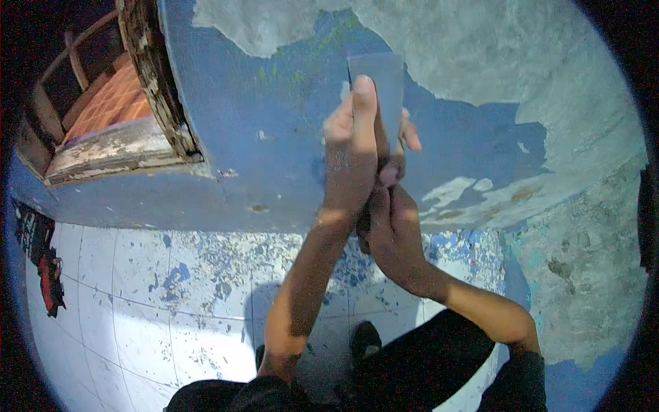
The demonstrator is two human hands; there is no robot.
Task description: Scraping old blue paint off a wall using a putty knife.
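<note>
A scraper with a wide, flat metal blade point(389, 87) is held upright against or just in front of the blue painted wall point(267, 154); whether its edge touches the wall cannot be told. My left hand point(360, 129) grips it high up, the thumb lying along the blade and fingertips showing at the blade's right side. Lower down, my right hand point(394, 221) is closed around the handle, which is mostly hidden by both hands. Around the blade's top, paint has come away and grey plaster point(473, 56) shows.
Paint flakes point(221, 268) litter the white tiled floor point(139, 345) below the wall. A worn wooden window frame point(159, 87) is at upper left. A red and black object point(49, 280) lies at the far left. A bare plaster wall point(582, 273) rises at right. A dark shoe point(365, 337) stands below my hands.
</note>
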